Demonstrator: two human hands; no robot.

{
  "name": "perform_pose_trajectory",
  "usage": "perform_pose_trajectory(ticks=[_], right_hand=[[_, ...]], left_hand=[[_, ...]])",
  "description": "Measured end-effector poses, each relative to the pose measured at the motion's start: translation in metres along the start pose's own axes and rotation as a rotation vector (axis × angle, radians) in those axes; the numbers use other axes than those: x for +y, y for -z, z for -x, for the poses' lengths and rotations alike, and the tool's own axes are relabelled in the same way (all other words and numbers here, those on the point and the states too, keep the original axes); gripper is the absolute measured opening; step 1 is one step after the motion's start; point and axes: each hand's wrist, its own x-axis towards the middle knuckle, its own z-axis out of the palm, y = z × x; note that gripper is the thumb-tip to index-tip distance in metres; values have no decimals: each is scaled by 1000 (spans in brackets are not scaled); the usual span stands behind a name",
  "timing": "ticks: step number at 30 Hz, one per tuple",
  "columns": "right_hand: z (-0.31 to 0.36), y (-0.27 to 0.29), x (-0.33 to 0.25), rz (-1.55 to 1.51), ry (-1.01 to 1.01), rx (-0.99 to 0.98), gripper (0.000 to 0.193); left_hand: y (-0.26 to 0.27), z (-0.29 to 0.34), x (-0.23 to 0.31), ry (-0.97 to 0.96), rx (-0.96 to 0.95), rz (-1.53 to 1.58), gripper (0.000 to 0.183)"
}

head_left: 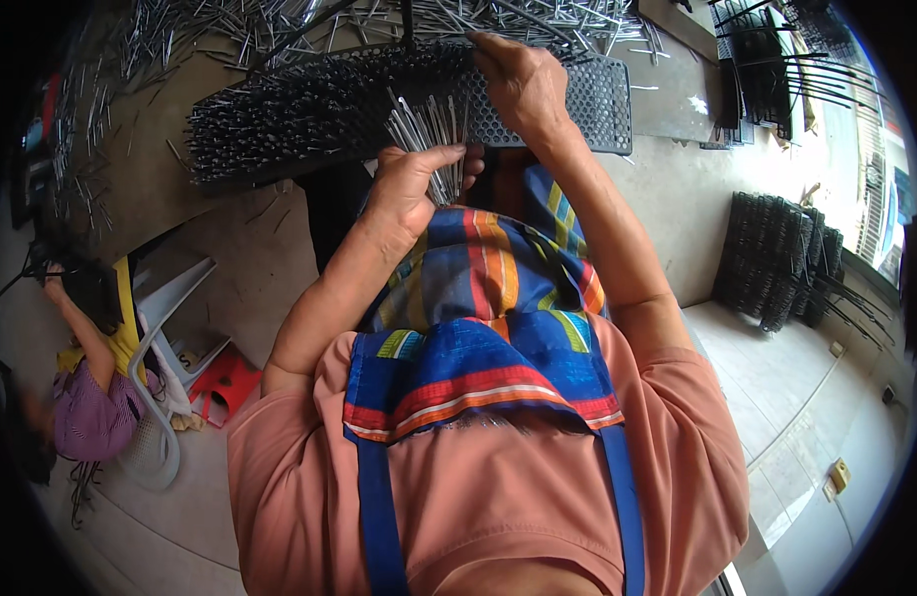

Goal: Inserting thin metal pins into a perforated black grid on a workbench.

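Observation:
A bundle of thin silvery metal rods (419, 124) fans upward out of my left hand (404, 189), which is closed around its lower part. Just beyond it lies a long dark rack (596, 104) full of small round holes. Thin dark rods (280, 119) stand packed in the rack's left and middle part, while bare holes show at its right end. My right hand (526, 91) is over the rack where the packed rods meet the bare holes. Its fingers are pinched together, and whatever is between them is hidden.
Loose metal rods (210, 35) lie scattered on the worktable (160, 109) behind the rack. Stacked black racks (771, 258) stand on the floor at right, more (766, 74) at far right. On the left, another person in a purple top (96, 412) sits on a grey chair (155, 447).

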Motion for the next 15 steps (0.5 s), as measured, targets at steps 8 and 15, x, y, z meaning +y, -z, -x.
perform_pose_trajectory(ticks=[8,15], right_hand=[[9,2,9,17,-21,34,25],[30,17,5,-532,-325,-193,21]], left_hand=[[5,-5,-1,26,-59,6,19],[-2,-7,1,-33,-116,-20,20]])
